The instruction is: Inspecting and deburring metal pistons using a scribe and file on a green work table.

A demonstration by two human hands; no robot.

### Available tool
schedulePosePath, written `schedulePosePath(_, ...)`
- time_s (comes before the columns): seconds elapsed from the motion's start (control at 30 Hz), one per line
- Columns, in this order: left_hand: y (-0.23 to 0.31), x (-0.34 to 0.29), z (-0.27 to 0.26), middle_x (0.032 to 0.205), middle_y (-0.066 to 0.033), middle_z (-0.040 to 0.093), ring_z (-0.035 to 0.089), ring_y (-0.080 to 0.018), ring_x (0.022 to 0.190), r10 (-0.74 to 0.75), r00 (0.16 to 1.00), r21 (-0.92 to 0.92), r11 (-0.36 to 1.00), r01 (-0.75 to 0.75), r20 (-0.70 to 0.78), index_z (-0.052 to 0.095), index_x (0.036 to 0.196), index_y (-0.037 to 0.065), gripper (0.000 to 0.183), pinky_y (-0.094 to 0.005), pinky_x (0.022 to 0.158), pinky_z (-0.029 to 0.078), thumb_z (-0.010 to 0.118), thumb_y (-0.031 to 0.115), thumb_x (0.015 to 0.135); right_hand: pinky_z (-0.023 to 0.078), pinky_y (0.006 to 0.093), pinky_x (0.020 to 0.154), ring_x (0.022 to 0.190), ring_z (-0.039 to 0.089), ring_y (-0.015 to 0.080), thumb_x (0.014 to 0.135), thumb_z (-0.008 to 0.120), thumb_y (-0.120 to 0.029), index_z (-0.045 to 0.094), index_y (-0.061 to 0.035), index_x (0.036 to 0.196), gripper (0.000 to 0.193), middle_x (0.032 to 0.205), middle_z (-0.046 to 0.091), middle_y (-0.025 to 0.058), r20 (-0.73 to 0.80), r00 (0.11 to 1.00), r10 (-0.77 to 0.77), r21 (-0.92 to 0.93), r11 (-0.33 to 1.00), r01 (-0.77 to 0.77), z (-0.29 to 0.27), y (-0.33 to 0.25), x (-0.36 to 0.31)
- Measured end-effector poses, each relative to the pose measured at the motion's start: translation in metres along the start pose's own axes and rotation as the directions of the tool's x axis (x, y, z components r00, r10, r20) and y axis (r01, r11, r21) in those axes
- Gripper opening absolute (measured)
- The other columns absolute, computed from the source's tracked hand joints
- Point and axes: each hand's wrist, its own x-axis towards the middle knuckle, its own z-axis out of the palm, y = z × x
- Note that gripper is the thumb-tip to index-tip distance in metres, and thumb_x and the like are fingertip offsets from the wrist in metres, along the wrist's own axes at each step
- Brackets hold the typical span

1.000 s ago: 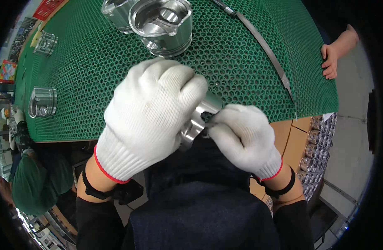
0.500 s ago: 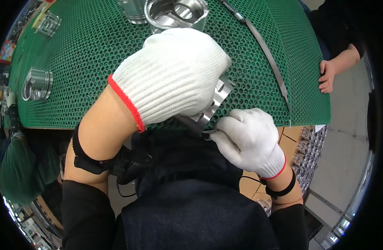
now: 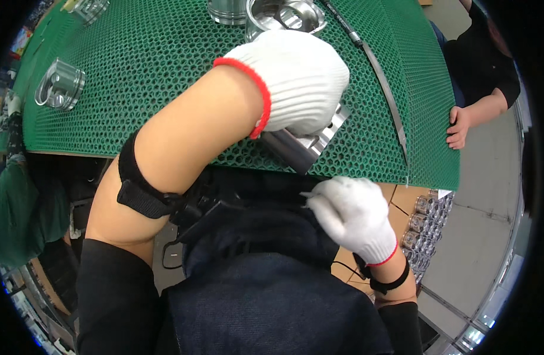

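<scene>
My left hand (image 3: 295, 80), in a white knit glove with a red cuff, grips a silvery metal piston part (image 3: 304, 145) over the near edge of the green honeycomb mat (image 3: 142, 83). Its dark round end points down toward me. My right hand (image 3: 352, 216), also gloved, sits below the mat's edge near my dark apron, fingers pinched on something small that I cannot make out. The two hands are apart.
A large metal piston (image 3: 284, 15) stands at the mat's far middle, another (image 3: 60, 84) at the left. A long metal band (image 3: 384, 89) runs along the mat's right side. Another person's hand (image 3: 458, 127) rests on the right edge. Several metal cylinders (image 3: 423, 225) are stacked below right.
My left hand has lifted and tipped forward with the metal part, forearm raised. My right hand has come off the part and dropped below the mat's edge.
</scene>
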Motion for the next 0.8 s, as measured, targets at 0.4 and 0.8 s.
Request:
schedulePosePath(0.4,0.002,0.010,-0.003,0.089,-0.0151,0.072,0.072,-0.0305,0.082,-0.020,0.996,-0.006,1.000,0.020,0.083,0.075,0.105,0.009,0.037,-0.0408,0.074,0.059,0.074,0.006,0.068,0.049,0.0396,0.051,0.052,0.061,0.0287,0.086,0.068,-0.028,0.059,-0.0089,0.069,0.027,0.059,0.056,0.0094,-0.054,0.995,-0.088,-0.122,0.989,0.081,-0.014,0.011,0.022)
schedulePosePath(0.8,-0.065,-0.070,0.055,0.108,-0.0158,0.065,0.066,-0.0329,0.096,-0.160,0.741,-0.489,0.835,-0.250,-0.652,0.063,0.120,0.006,0.040,-0.0396,0.085,0.055,0.072,0.016,0.082,0.051,0.0380,0.065,0.068,0.066,0.0287,0.080,0.068,-0.012,0.070,-0.0063,0.084,0.007,0.076,0.068,0.0106,-0.189,0.979,0.079,-0.028,0.996,-0.085,-0.019,0.022,-0.002)
